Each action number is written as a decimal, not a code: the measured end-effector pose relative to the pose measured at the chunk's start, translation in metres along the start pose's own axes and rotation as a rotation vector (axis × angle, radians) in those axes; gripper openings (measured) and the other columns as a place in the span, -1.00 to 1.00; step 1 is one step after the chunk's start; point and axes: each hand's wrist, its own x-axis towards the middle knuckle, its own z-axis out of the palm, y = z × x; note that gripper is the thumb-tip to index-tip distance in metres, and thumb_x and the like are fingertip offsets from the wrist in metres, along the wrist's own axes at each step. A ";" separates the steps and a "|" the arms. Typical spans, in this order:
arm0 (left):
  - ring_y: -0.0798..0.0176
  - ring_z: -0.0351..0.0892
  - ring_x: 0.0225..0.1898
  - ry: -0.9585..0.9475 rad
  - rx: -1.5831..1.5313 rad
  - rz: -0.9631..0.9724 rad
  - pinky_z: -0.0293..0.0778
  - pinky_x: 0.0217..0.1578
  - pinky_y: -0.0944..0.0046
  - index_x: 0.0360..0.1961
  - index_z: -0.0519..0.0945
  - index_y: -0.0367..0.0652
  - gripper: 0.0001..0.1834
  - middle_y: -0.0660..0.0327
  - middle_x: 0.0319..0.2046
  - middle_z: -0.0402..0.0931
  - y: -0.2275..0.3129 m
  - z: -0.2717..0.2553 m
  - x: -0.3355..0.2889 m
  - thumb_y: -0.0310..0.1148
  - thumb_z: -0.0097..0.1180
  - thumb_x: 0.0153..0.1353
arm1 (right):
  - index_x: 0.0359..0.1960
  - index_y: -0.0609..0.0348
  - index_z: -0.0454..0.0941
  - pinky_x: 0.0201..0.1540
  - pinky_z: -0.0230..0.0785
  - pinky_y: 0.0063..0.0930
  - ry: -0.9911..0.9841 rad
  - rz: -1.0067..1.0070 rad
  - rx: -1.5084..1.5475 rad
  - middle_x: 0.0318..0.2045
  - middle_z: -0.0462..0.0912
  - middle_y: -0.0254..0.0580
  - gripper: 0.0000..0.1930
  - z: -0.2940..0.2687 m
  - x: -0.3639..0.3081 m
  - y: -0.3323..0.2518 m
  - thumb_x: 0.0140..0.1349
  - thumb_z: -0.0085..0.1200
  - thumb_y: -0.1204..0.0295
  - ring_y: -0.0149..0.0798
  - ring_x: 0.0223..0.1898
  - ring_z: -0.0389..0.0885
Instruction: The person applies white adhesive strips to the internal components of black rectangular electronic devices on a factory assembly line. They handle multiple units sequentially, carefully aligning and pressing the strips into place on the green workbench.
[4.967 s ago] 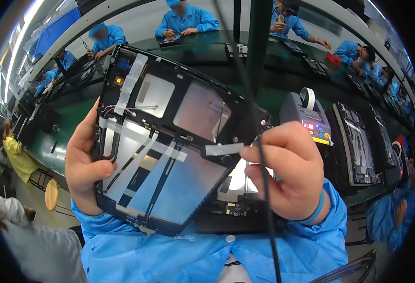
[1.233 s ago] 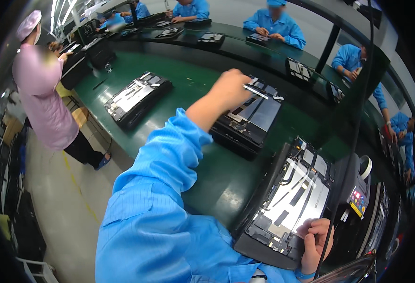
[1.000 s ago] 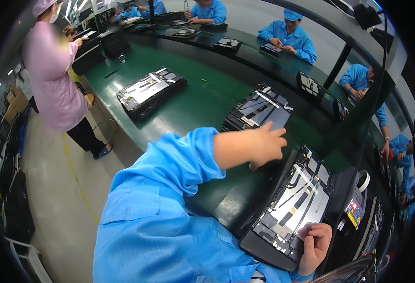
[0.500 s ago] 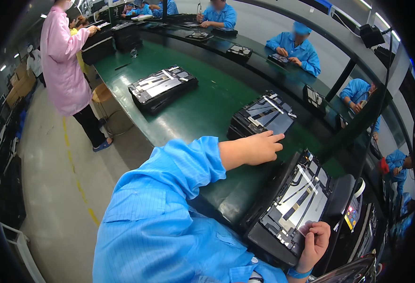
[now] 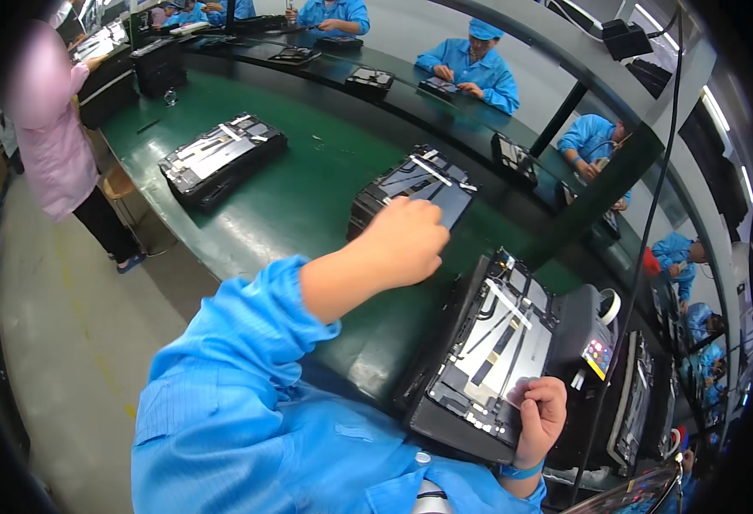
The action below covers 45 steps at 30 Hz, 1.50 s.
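2 bare hands are at work over a green worktop (image 5: 312,210). The left hand (image 5: 398,244) reaches out toward the far edge of the worktop, its sleeve (image 5: 248,330) crossing the near part. Its fingers are bent and turned down, with the back of the hand uppermost and the tips hidden, so I cannot tell whether they hold anything. In view this hand overlaps the near side of a stack of opened tablet-like devices (image 5: 419,178) toward the worktop's far edge; whether it touches them I cannot tell.

The right hand (image 5: 541,417) is at the near right corner of another opened tablet-like device (image 5: 500,343), by the worktop's near edge. Its fingers are half curled with the thumb apart from them; I cannot tell whether they grip the rim. That device lies face open on a black block (image 5: 440,418), showing a silver panel, dark ribbon cables and 1 pale tape strip (image 5: 509,302). A blue wristband (image 5: 523,469) circles the right wrist.

Just right of the device is a grey tape dispenser (image 5: 577,334) bearing a white roll (image 5: 610,307). Farther left along the worktop lies a 2nd stack of opened devices (image 5: 222,154), near a person in a pink coat (image 5: 55,141).
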 end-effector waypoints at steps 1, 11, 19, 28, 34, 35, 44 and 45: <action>0.02 0.44 -0.02 -0.120 0.085 0.020 0.33 -0.07 0.08 -0.39 0.66 -0.15 -0.80 0.10 -0.26 0.52 0.007 0.006 0.015 -0.30 0.18 -0.04 | -0.35 0.29 0.44 -0.24 0.50 -0.49 0.005 0.020 0.001 -0.19 0.38 -0.14 -0.94 0.001 0.000 -0.002 0.17 0.02 0.56 -0.33 -0.23 0.48; -0.32 -0.10 0.38 -0.531 0.383 -0.233 -0.03 0.20 -0.43 0.33 0.25 -0.10 -0.37 0.02 0.36 0.09 0.019 0.105 0.106 -0.21 0.01 0.25 | -0.39 0.27 0.43 -0.18 0.45 -0.49 0.068 0.036 -0.010 -0.17 0.38 -0.14 -0.96 0.000 -0.006 0.002 0.15 0.00 0.56 -0.29 -0.18 0.50; -0.36 -0.07 0.37 -0.518 0.431 -0.507 -0.07 0.24 -0.39 0.38 0.17 -0.01 -0.31 -0.22 0.34 0.03 -0.002 0.111 0.097 -0.25 0.05 0.22 | -0.40 0.26 0.42 -0.19 0.48 -0.53 0.053 0.058 -0.054 -0.14 0.37 -0.14 -0.96 -0.001 -0.006 0.001 0.12 -0.08 0.61 -0.31 -0.16 0.48; -0.51 -0.17 0.35 -0.665 0.470 -0.565 0.04 0.17 -0.49 0.25 0.40 -0.08 -0.31 0.24 0.42 -0.05 -0.087 0.030 0.004 -0.32 0.25 0.01 | -0.35 0.20 0.39 -0.14 0.42 -0.61 0.021 0.073 0.062 -0.15 0.36 -0.23 -0.97 -0.005 -0.005 0.010 0.22 -0.06 0.52 -0.40 -0.16 0.45; -0.54 -0.08 0.31 -0.609 0.578 -0.519 0.17 0.12 -0.47 0.08 0.57 -0.10 -0.51 0.29 0.39 0.00 -0.116 -0.007 -0.050 -0.36 0.19 0.04 | -0.33 0.19 0.38 -0.14 0.42 -0.60 0.035 0.092 0.069 -0.15 0.35 -0.22 -0.95 -0.005 -0.007 0.011 0.24 -0.06 0.49 -0.40 -0.15 0.44; -0.54 -0.08 0.31 -0.610 0.586 -0.484 0.18 0.13 -0.46 0.06 0.59 -0.05 -0.53 0.29 0.39 0.00 -0.119 -0.010 -0.055 -0.36 0.19 0.04 | -0.33 0.19 0.38 -0.14 0.42 -0.59 0.039 0.089 0.073 -0.14 0.35 -0.22 -0.95 -0.005 -0.008 0.012 0.24 -0.06 0.49 -0.40 -0.14 0.44; -0.41 -0.09 0.35 -0.699 0.610 -0.445 0.20 0.16 -0.40 0.09 0.56 0.12 -0.36 0.36 0.40 -0.08 -0.131 -0.030 -0.073 -0.35 0.38 -0.14 | -0.27 0.18 0.39 -0.06 0.39 -0.56 0.009 0.133 0.029 -0.08 0.33 -0.24 -0.95 -0.011 -0.010 0.015 0.27 -0.10 0.52 -0.36 -0.07 0.44; -0.41 -0.10 0.35 -0.713 0.605 -0.449 0.21 0.16 -0.39 0.09 0.56 0.13 -0.35 0.37 0.40 -0.08 -0.134 -0.035 -0.076 -0.33 0.40 -0.15 | -0.27 0.18 0.39 -0.05 0.38 -0.55 0.010 0.140 0.023 -0.08 0.32 -0.24 -0.95 -0.012 -0.012 0.016 0.27 -0.10 0.51 -0.37 -0.07 0.43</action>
